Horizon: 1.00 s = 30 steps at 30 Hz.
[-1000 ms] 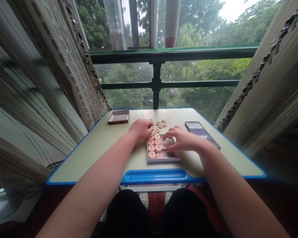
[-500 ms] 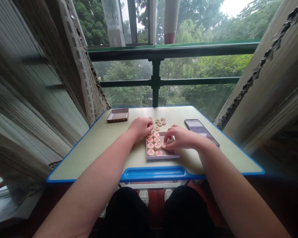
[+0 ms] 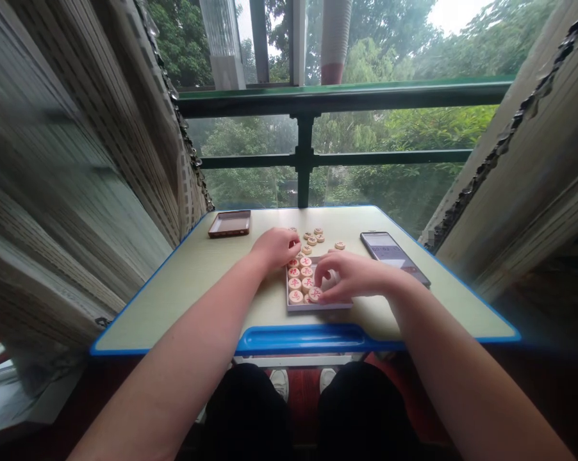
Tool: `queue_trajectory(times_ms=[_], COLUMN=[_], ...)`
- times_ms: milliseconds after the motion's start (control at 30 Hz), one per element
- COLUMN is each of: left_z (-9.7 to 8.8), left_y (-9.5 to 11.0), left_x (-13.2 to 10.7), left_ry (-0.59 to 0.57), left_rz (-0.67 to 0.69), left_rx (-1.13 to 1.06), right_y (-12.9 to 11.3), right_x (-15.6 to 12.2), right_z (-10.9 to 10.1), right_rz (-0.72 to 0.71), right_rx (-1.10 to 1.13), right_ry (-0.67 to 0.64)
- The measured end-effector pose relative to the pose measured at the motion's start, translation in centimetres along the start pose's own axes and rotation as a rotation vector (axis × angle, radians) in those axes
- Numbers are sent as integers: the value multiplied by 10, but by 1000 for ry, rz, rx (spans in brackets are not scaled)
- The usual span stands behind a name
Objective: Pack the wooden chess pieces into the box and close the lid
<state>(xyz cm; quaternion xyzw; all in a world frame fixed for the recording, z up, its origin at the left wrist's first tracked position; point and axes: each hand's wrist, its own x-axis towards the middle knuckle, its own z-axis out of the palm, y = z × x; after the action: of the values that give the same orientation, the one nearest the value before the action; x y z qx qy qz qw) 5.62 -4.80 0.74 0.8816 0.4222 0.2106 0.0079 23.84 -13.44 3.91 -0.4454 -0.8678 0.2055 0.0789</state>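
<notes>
The right hand (image 3: 352,274) has shifted 1 red-marked piece (image 3: 314,294) nearer, overlapping another in the pale tray (image 3: 320,307).
Its grip narrowly pinches that piece; whether the curled left hand (image 3: 274,248) holds anything, I cannot tell. Farther off, loose pieces (image 3: 311,241) and a phone (image 3: 393,255) lie on the counter (image 3: 193,294), before a green railing (image 3: 341,100).

Soft daylight ahead, stretched edges
</notes>
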Motion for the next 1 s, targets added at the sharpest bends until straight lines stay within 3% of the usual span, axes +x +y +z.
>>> queue_trajectory(times_ms=[833, 900, 1000], left_z=[0, 0, 0], left_y=[-1, 0, -1], left_x=[0, 0, 0], left_ry=[-47, -65, -91], left_rz=[-23, -39, -63], left_rx=[-57, -103, -174], right_y=[3, 5, 13], right_x=[2, 2, 4], right_z=[-1, -3, -1], right_rz=[-24, -1, 76], right_rx=[-1, -6, -63], right_ry=[9, 47, 223])
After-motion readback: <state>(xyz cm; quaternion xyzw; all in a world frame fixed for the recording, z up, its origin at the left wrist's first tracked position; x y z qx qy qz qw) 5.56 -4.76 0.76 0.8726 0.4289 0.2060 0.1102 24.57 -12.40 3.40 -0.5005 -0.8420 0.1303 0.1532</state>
